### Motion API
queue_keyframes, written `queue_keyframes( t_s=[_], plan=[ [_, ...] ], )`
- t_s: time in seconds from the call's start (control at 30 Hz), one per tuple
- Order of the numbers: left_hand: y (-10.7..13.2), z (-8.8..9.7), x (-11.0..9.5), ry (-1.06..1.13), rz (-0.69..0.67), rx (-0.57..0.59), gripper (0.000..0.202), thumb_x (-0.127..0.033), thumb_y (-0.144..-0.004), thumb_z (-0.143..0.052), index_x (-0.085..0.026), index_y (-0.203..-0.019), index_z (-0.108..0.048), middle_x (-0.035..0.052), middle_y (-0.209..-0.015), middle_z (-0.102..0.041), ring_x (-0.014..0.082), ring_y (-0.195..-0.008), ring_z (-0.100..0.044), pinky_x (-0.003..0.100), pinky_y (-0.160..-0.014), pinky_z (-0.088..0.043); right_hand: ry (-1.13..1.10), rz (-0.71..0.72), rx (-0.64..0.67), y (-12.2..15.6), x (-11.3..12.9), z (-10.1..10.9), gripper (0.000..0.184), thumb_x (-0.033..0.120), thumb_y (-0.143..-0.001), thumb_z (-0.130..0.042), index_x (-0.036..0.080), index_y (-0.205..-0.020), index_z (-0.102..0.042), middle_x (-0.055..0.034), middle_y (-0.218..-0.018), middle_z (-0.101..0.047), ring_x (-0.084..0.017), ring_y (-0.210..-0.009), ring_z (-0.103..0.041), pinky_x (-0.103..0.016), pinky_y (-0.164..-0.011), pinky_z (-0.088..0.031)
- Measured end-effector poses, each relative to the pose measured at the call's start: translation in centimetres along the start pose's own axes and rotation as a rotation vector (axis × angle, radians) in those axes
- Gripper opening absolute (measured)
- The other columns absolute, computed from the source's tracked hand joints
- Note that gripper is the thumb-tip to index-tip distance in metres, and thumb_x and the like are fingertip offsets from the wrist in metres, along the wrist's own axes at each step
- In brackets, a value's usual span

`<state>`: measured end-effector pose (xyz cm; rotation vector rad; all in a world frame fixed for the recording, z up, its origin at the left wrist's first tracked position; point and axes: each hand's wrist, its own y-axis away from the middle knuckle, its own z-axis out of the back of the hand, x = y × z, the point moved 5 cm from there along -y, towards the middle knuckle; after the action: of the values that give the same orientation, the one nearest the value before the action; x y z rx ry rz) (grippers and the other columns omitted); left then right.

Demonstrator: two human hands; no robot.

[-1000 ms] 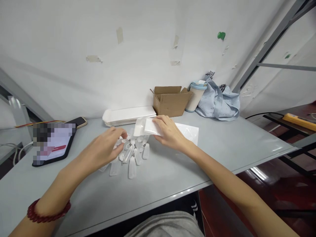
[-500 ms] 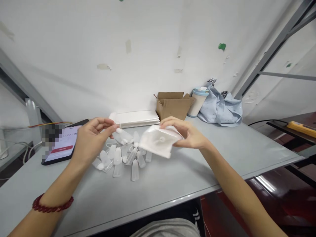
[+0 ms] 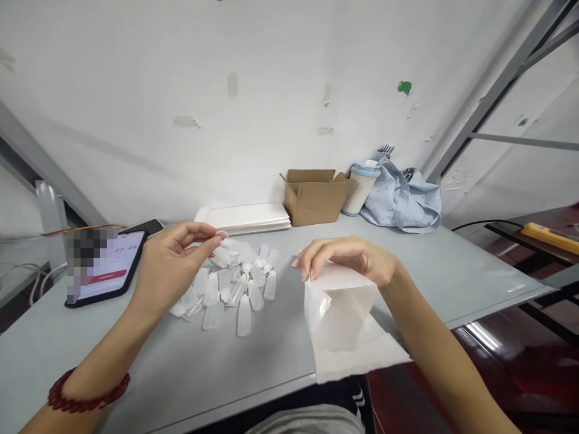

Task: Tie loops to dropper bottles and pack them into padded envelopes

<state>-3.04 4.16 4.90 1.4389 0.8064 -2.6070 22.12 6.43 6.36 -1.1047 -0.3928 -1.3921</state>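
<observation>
My left hand (image 3: 174, 262) is raised over a heap of several small translucent plastic bottles (image 3: 230, 283) on the grey table (image 3: 136, 361). Its thumb and fingers pinch one small bottle (image 3: 230, 250) by its white ring cap. My right hand (image 3: 344, 259) is closed on the top edge of a white paper bag (image 3: 344, 319), which hangs down with its mouth partly spread, its lower end resting near the table's front edge.
A phone on a dark case (image 3: 106, 265) lies at the left. A stack of white bags (image 3: 246, 218), a cardboard box (image 3: 314, 196), a lidded cup (image 3: 359, 187) and a blue cloth bag (image 3: 402, 202) stand along the wall. Metal frame bars rise at the right.
My right hand has swung the white bag from beside the bottles toward me and to the right, letting it hang down and spread. My left hand stays raised with the small bottle.
</observation>
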Motion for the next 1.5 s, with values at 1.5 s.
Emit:
queue_keyframes(
  t_s=[1.5],
  plan=[
    [2.3, -4.7, 0.6, 0.213, 0.091, 0.452, 0.034, -0.042, -0.086, -0.047, -0.018, -0.069, -0.063, 0.0033, -0.065, -0.064, 0.016, -0.054, -0.059, 0.027, -0.049, -0.048, 1.233, -0.144, -0.271, -2.4, -6.4, -6.6, 0.041, 0.008, -0.085, -0.044, 0.006, -0.125, -0.049, -0.0208, -0.129, -0.055, -0.029, -0.119, -0.052, -0.052, -0.095, -0.04]
  ],
)
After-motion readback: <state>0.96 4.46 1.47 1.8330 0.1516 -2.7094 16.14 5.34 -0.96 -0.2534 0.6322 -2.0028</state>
